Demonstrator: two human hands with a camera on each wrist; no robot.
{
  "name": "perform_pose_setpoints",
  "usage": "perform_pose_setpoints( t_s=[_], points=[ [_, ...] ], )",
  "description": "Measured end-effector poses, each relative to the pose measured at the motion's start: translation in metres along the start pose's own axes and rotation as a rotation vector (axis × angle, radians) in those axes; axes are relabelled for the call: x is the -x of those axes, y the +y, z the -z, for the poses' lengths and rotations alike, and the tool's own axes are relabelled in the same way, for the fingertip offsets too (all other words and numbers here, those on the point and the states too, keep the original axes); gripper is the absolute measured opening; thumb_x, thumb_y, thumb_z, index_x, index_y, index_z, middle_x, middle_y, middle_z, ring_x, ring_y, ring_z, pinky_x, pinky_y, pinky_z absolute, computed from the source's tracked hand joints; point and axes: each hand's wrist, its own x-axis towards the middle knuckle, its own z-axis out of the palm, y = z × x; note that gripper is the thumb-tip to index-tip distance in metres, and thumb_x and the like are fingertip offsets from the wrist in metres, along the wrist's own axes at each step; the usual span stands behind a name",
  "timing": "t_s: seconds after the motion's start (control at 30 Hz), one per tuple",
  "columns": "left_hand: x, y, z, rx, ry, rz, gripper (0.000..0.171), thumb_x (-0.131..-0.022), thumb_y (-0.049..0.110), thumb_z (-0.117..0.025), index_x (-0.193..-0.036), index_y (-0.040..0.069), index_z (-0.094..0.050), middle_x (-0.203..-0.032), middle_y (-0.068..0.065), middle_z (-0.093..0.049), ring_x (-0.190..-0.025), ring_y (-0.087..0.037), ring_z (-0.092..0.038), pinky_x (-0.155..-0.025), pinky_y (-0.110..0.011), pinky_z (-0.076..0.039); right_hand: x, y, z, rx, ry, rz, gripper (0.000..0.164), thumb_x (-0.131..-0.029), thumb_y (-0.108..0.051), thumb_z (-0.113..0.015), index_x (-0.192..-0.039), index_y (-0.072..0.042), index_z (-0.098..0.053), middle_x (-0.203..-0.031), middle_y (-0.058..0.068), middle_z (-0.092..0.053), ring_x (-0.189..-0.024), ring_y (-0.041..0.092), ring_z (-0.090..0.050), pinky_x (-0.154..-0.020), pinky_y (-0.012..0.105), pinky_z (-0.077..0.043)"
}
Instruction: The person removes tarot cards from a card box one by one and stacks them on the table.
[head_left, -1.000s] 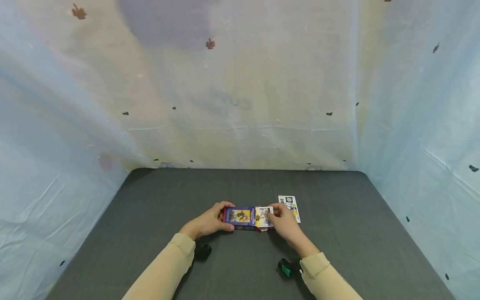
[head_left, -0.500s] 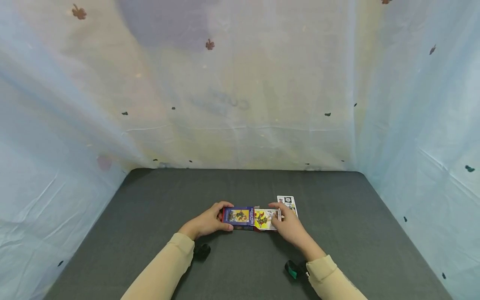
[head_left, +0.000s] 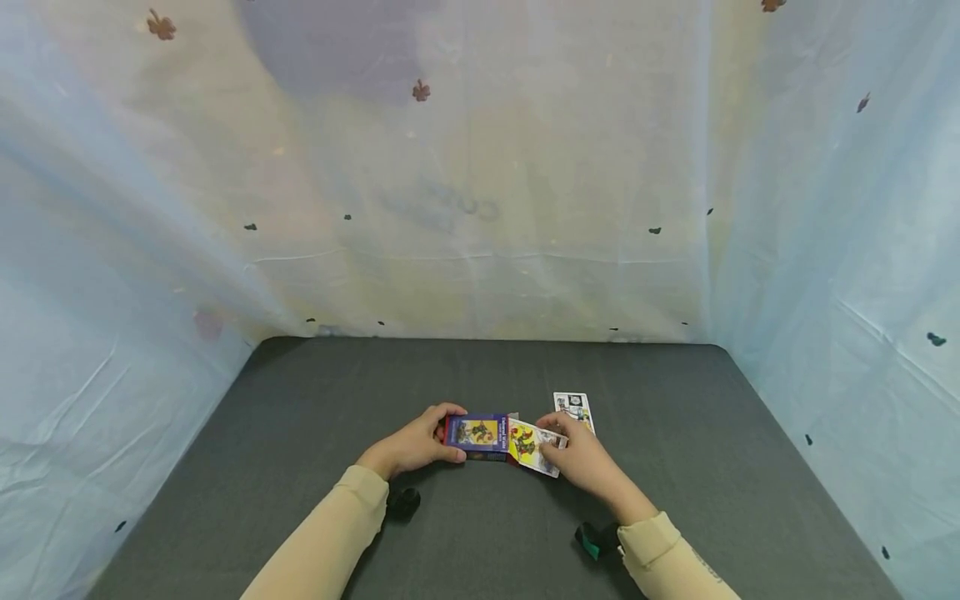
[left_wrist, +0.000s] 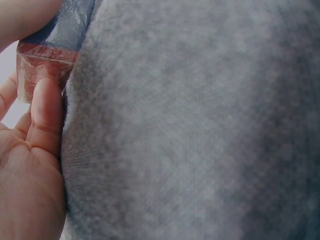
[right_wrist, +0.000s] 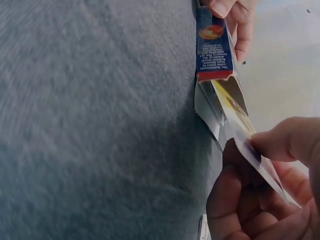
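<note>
A blue card box (head_left: 477,432) with a yellow picture lies on the table, its mouth towards the right. My left hand (head_left: 416,442) grips its left end, thumb on the near side and fingers on the far side; the left wrist view shows the box's red end (left_wrist: 45,62) against the fingers. A yellow-and-white picture card (head_left: 527,443) sticks out of the mouth, angled towards me. My right hand (head_left: 588,458) pinches its outer end between thumb and fingers. In the right wrist view the card's inner end (right_wrist: 227,97) is still at the box opening, beside an open flap (right_wrist: 206,107).
Another printed card (head_left: 573,403) lies flat on the dark grey table (head_left: 337,383), just beyond my right hand and partly covered by it. Pale patterned sheeting (head_left: 480,208) hangs behind the table and along both sides. Black wrist devices (head_left: 405,504) sit below both wrists.
My right hand has moved right and slightly towards me. A yellow picture card now sticks out farther and has swung towards me at its outer end. The left hand and box have stayed put.
</note>
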Motion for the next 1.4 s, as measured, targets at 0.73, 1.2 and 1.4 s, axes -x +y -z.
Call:
perform_pose_setpoints(
  t_s=[0.73, 1.2, 1.4],
  points=[
    [0.000, -0.002, 0.001, -0.013, 0.010, 0.000, 0.070, -0.078, 0.033, -0.082, -0.136, 0.027, -0.044, -0.125, -0.007, -0.039, -0.106, -0.024, -0.047, -0.092, -0.042, -0.039, 0.000, 0.012, 0.023, -0.087, 0.081, -0.063, 0.046, -0.088, -0.003, -0.066, -0.131, -0.003, -0.051, -0.085, 0.007, -0.053, -0.059, 0.012, -0.047, -0.052, 0.026, -0.039],
    [0.000, 0.001, 0.000, -0.017, 0.018, 0.002, 0.071, -0.078, 0.035, -0.082, -0.137, 0.028, -0.044, -0.127, -0.007, -0.038, -0.106, -0.024, -0.048, -0.093, -0.043, -0.039, -0.010, 0.031, 0.037, -0.088, 0.261, -0.151, 0.065, -0.084, -0.002, -0.063, -0.143, -0.005, -0.034, -0.091, 0.013, -0.055, -0.069, 0.019, -0.053, -0.055, 0.030, -0.043],
    [0.001, 0.003, 0.000, -0.024, 0.017, 0.006, 0.069, -0.079, 0.034, -0.081, -0.136, 0.029, -0.044, -0.125, -0.006, -0.039, -0.104, -0.024, -0.048, -0.092, -0.042, -0.039, -0.013, 0.031, 0.038, -0.045, 0.298, -0.187, 0.063, -0.082, -0.002, -0.064, -0.140, -0.001, -0.038, -0.086, 0.011, -0.054, -0.070, 0.020, -0.048, -0.057, 0.031, -0.040]
  ],
)
